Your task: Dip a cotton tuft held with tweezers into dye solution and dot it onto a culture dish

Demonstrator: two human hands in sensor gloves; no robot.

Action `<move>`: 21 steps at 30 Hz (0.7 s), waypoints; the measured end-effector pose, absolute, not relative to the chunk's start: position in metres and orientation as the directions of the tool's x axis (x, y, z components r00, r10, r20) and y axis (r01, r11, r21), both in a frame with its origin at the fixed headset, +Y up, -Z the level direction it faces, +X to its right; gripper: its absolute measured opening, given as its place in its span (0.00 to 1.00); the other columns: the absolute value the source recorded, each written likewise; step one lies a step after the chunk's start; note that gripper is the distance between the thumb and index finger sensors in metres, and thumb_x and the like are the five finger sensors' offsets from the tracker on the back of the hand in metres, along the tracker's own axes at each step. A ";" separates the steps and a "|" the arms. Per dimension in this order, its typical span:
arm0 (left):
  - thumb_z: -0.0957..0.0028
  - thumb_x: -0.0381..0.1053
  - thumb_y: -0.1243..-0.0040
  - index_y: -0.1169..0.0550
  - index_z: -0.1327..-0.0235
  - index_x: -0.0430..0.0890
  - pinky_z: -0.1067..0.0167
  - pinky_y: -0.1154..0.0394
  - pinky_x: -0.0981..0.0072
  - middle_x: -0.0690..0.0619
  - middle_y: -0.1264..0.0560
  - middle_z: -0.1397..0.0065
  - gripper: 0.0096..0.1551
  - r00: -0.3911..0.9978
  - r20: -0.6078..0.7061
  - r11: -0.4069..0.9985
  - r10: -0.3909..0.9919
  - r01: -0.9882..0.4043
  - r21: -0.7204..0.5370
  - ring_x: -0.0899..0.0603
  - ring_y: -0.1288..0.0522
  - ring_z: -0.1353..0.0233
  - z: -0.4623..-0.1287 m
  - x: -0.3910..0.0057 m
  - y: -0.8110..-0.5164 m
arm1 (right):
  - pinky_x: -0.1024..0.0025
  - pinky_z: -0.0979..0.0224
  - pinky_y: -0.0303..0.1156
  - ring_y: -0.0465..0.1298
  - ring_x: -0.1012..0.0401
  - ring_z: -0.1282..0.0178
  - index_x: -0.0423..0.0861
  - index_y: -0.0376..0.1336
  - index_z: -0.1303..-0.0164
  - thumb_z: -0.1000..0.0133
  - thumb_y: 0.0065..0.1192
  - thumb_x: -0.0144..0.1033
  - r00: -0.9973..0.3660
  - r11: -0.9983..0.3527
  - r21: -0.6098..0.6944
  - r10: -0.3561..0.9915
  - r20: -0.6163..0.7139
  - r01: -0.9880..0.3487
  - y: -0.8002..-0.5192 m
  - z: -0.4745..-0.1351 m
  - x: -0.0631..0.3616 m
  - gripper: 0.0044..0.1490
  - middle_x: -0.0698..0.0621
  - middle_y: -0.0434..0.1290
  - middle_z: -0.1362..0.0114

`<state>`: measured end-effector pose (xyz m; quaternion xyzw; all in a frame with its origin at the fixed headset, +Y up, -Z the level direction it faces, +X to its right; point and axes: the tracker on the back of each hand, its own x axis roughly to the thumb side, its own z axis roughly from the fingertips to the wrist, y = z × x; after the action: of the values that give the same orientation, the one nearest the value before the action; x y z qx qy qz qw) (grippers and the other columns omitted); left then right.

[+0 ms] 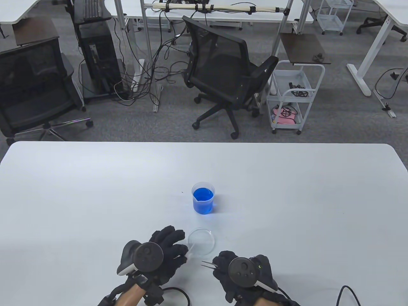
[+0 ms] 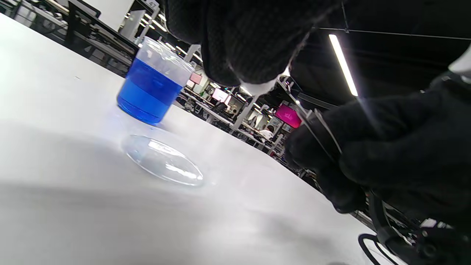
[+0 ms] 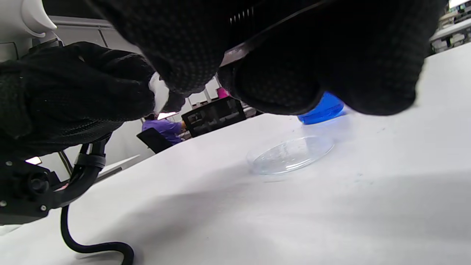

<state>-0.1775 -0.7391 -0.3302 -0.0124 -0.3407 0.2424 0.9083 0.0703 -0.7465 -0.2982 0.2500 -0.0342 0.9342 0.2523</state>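
Observation:
A small clear beaker of blue dye [image 1: 203, 200] stands mid-table. A clear culture dish [image 1: 201, 241] lies just in front of it and looks clean. My left hand [image 1: 185, 252] is at the dish's left edge and pinches a white cotton tuft [image 1: 190, 251] between its fingertips. The tuft also shows in the left wrist view [image 2: 259, 87] and the right wrist view [image 3: 159, 92]. My right hand [image 1: 220, 266] grips metal tweezers [image 1: 207, 264], whose tips point left toward the tuft, a short gap away. The beaker [image 2: 152, 88] and dish [image 2: 162, 160] lie beyond both hands.
The white table [image 1: 95, 191] stretches wide on both sides. Glove cables [image 1: 347, 291] trail off the near edge. An office chair [image 1: 223, 73] and a white cart [image 1: 295, 95] stand on the floor beyond the far edge.

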 end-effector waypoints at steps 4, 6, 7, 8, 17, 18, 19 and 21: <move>0.43 0.43 0.33 0.20 0.40 0.35 0.33 0.55 0.21 0.33 0.37 0.17 0.22 0.641 0.641 0.897 0.422 -0.395 -0.196 0.23 0.51 0.20 -0.325 -0.168 -0.743 | 0.66 0.64 0.88 0.85 0.60 0.62 0.35 0.78 0.51 0.59 0.74 0.38 -0.733 -0.859 0.091 0.482 0.480 -0.504 -0.749 -0.299 0.067 0.30 0.32 0.77 0.39; 0.43 0.43 0.33 0.20 0.40 0.35 0.33 0.55 0.21 0.33 0.37 0.17 0.22 0.641 0.646 0.902 0.414 -0.385 -0.195 0.23 0.51 0.20 -0.324 -0.165 -0.744 | 0.67 0.64 0.88 0.85 0.60 0.62 0.35 0.78 0.51 0.59 0.74 0.38 -0.731 -0.856 0.096 0.487 0.478 -0.507 -0.749 -0.300 0.066 0.30 0.32 0.77 0.39; 0.42 0.43 0.33 0.20 0.40 0.35 0.33 0.55 0.21 0.33 0.38 0.17 0.22 0.638 0.650 0.902 0.413 -0.384 -0.196 0.23 0.51 0.20 -0.323 -0.164 -0.744 | 0.66 0.64 0.88 0.85 0.60 0.62 0.35 0.78 0.52 0.59 0.74 0.38 -0.731 -0.854 0.098 0.492 0.472 -0.511 -0.750 -0.300 0.066 0.30 0.31 0.77 0.39; 0.42 0.43 0.33 0.20 0.40 0.35 0.33 0.55 0.21 0.33 0.37 0.17 0.22 0.634 0.653 0.901 0.415 -0.386 -0.198 0.23 0.51 0.20 -0.322 -0.163 -0.744 | 0.67 0.64 0.88 0.85 0.60 0.62 0.35 0.78 0.52 0.59 0.74 0.38 -0.735 -0.855 0.101 0.492 0.467 -0.508 -0.750 -0.300 0.066 0.30 0.31 0.77 0.39; 0.42 0.44 0.33 0.20 0.40 0.35 0.33 0.55 0.21 0.34 0.37 0.17 0.22 0.626 0.658 0.901 0.418 -0.377 -0.214 0.23 0.51 0.20 -0.319 -0.155 -0.747 | 0.68 0.69 0.88 0.85 0.62 0.67 0.36 0.81 0.61 0.62 0.74 0.36 -0.739 -0.859 0.058 0.471 0.482 -0.509 -0.752 -0.300 0.063 0.25 0.34 0.81 0.46; 0.42 0.44 0.33 0.20 0.40 0.35 0.33 0.55 0.21 0.33 0.37 0.17 0.22 0.622 0.656 0.897 0.428 -0.379 -0.226 0.23 0.51 0.20 -0.319 -0.156 -0.747 | 0.69 0.70 0.87 0.85 0.62 0.68 0.37 0.81 0.62 0.62 0.74 0.36 -0.740 -0.861 0.062 0.469 0.482 -0.505 -0.752 -0.300 0.063 0.25 0.34 0.81 0.47; 0.42 0.44 0.34 0.20 0.40 0.35 0.33 0.56 0.20 0.33 0.38 0.17 0.22 0.617 0.653 0.893 0.439 -0.380 -0.242 0.23 0.51 0.20 -0.319 -0.155 -0.747 | 0.69 0.71 0.87 0.84 0.62 0.69 0.37 0.81 0.63 0.63 0.74 0.36 -0.739 -0.858 0.061 0.474 0.479 -0.510 -0.752 -0.299 0.063 0.24 0.34 0.82 0.48; 0.43 0.44 0.34 0.20 0.41 0.35 0.33 0.56 0.20 0.33 0.37 0.17 0.21 0.617 0.652 0.892 0.441 -0.381 -0.243 0.23 0.52 0.19 -0.318 -0.155 -0.747 | 0.69 0.72 0.87 0.84 0.62 0.70 0.37 0.81 0.64 0.64 0.74 0.36 -0.742 -0.860 0.059 0.470 0.478 -0.507 -0.752 -0.299 0.063 0.24 0.34 0.82 0.49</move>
<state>-0.1552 -0.7473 -0.3185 -0.0401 -0.3732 0.2289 0.8982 0.0630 -0.7525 -0.2992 0.2459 -0.0374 0.9325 0.2618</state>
